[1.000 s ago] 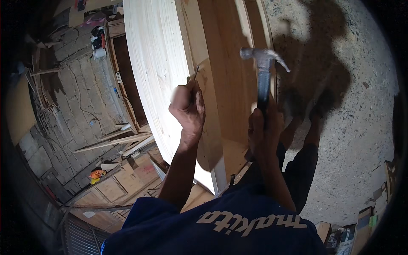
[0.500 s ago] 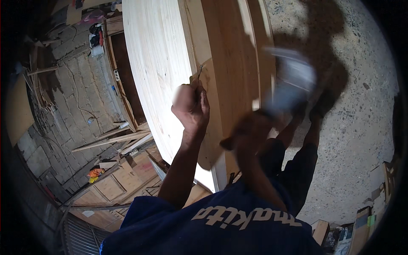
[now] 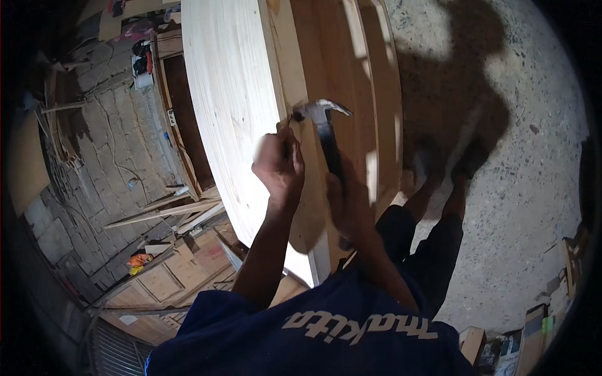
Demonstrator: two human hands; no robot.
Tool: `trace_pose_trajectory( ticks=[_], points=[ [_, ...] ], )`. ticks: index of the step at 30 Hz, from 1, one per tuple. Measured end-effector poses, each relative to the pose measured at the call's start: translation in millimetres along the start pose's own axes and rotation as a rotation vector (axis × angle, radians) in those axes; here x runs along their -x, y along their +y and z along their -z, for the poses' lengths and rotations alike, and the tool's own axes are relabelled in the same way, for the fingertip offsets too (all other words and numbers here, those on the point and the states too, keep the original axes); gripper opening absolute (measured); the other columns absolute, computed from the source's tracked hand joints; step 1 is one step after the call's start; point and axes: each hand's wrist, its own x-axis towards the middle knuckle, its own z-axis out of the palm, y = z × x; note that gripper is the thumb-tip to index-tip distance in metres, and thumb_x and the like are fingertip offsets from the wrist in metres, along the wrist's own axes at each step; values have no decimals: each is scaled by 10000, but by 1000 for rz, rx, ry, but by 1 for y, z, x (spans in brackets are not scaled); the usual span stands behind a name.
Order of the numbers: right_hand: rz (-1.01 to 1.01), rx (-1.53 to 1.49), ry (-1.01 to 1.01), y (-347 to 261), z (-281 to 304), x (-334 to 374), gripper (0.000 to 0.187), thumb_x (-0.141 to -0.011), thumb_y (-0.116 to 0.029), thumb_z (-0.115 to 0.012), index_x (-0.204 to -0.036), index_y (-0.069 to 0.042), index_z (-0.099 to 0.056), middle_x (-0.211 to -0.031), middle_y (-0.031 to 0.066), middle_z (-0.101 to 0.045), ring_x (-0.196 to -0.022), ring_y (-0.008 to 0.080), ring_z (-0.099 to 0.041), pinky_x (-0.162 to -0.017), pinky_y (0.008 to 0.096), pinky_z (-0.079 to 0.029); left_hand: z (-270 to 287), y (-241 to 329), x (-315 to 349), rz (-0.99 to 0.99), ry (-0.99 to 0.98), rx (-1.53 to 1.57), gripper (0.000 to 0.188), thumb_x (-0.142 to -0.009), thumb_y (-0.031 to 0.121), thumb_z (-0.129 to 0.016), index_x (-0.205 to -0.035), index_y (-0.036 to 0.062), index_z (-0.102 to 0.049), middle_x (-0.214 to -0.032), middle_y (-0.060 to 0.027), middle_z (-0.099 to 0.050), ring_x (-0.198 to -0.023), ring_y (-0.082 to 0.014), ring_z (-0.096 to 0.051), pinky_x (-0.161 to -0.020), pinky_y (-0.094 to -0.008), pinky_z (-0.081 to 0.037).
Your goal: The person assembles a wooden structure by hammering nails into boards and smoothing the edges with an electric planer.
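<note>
My right hand [image 3: 350, 203] is closed round the dark handle of a claw hammer [image 3: 327, 135]. The hammer's face is at the tip of a thin nail [image 3: 290, 119], close to the edge of a large wooden panel piece [image 3: 241, 81]; contact cannot be told for certain. My left hand [image 3: 279, 164] is closed in a pinch on the nail's lower part, its fingers against the wooden edge [image 3: 288, 69]. That hand hides much of what it holds. Pale boards form the broad top face, with brown boards on the right side.
Concrete floor [image 3: 501, 219] lies to the right, with my legs and shadow on it. Wood strips [image 3: 163, 210] and panels [image 3: 182, 269] lie at the left, near an orange and yellow item [image 3: 139, 260]. Offcuts [image 3: 530, 338] stand at lower right.
The hammer has swung from the right, where it was raised and blurred, left and inward to the nail. My left hand has stayed nearly in place at the wooden edge.
</note>
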Motion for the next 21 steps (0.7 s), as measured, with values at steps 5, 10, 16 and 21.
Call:
trace_pose_trajectory(
  ticks=[5,10,16,21],
  points=[
    [-166,-59,290,25,69,11,442,-1052,-217,-457,-1437,-1,-479,-926,129,-594,-790,225,-589,-725,412,-503,-2,4,-1,68,90,10,23,-935,1,-644,-956,-6,-650,-760,-55,-593,-651,-131,-555,-601,-270,-467],
    [-220,103,416,34,164,-3,433,-1037,-175,-459,-1425,15,-487,-1199,236,-588,-1087,323,-591,-924,420,-481,-2,8,-7,230,229,128,156,-1038,104,-576,-997,-44,-601,-850,-72,-608,-784,-116,-548,-724,-262,-472],
    [-139,379,371,39,206,5,489,-1023,-216,-551,-1442,17,-455,-831,200,-659,-723,211,-654,-620,358,-494,-8,1,-8,268,149,189,121,-1036,59,-556,-941,-15,-552,-774,-1,-525,-687,-47,-457,-618,-212,-392],
    [-160,371,333,11,219,-45,492,-1008,-214,-564,-1434,13,-464,-891,255,-679,-782,333,-704,-663,420,-518,-2,11,-12,452,138,141,244,-1057,223,-531,-1047,-19,-559,-803,-69,-597,-699,-97,-545,-609,-256,-452]
  ],
)
